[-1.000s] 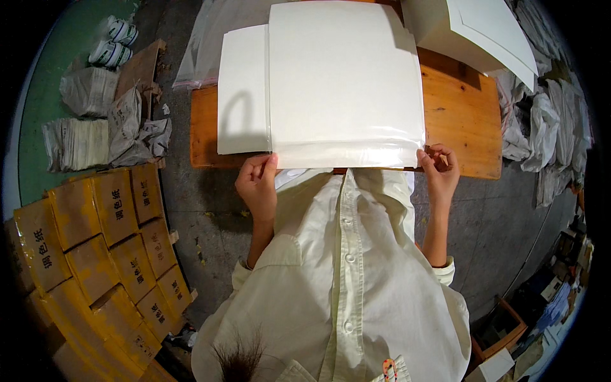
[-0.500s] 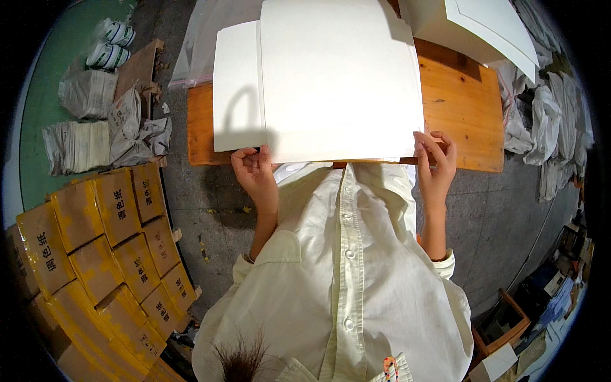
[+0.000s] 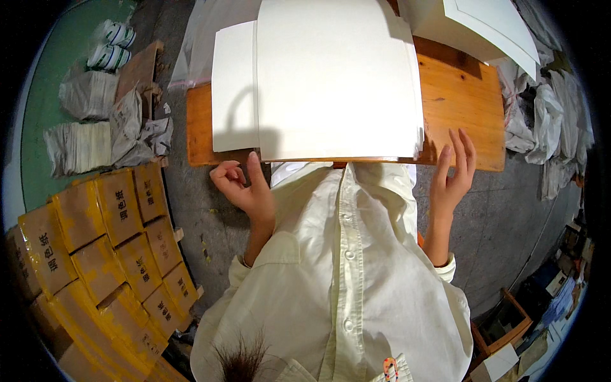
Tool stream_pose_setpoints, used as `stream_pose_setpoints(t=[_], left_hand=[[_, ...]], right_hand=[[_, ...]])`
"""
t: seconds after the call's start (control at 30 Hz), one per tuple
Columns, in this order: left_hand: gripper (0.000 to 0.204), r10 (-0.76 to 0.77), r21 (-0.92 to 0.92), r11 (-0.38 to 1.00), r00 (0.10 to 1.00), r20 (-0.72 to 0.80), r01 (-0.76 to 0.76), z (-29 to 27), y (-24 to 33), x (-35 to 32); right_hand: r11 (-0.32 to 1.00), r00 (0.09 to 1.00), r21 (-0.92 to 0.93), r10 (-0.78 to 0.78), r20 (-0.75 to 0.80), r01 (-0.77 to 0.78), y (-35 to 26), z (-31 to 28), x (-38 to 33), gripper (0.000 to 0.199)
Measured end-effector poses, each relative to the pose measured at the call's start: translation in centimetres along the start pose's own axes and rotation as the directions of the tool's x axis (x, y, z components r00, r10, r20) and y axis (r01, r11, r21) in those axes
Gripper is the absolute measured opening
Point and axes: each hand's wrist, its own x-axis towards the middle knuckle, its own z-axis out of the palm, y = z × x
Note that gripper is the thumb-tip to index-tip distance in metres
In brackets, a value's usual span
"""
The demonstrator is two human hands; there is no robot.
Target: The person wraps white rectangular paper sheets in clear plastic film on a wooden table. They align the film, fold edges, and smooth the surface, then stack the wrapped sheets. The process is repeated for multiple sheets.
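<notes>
A large stack of white paper sheets (image 3: 337,83) lies on a wooden board (image 3: 458,102), its near edge along the board's front edge. On its left, partly under it, is a narrower stretch of white sheets (image 3: 234,89). My left hand (image 3: 247,191) is off the paper, just below the near left corner; the thumb points up, apart from half-curled fingers, and nothing is in it. Beyond the stack's near right corner, my right hand (image 3: 453,175) is raised with its fingers spread, empty, and apart from the sheets.
Taped brown cartons (image 3: 121,248) are piled at the left. Bundles of wrapped paper (image 3: 79,146) and white tubs (image 3: 111,57) sit behind them. More white sheets (image 3: 484,22) stand at the back right, with plastic bags (image 3: 547,121) alongside. A wooden stool (image 3: 503,325) is at lower right.
Both hands have let go of the stack's near corners. The left moved left and slightly down; the right moved right, fingers spreading. The top sheets shifted slightly left.
</notes>
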Motion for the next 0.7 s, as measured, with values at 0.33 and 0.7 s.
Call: stream_pose_setpoints(t=[0.33,0.7], left_hand=[[0.067,0.247,0.09,0.779,0.436,0.865,-0.621,4.3,5.0,-1.0],[0.072,0.182,0.231,0.72,0.499,0.847,-0.654,1.8,1.8,3.4]], right_hand=[[0.955,0.812,0.052,-0.277,0.514,0.292,-6.0,2.7,-0.8,0.056],[0.913,0.767,-0.14,-0.229,0.6,0.383,-4.5,3.7,-1.2,0.073]])
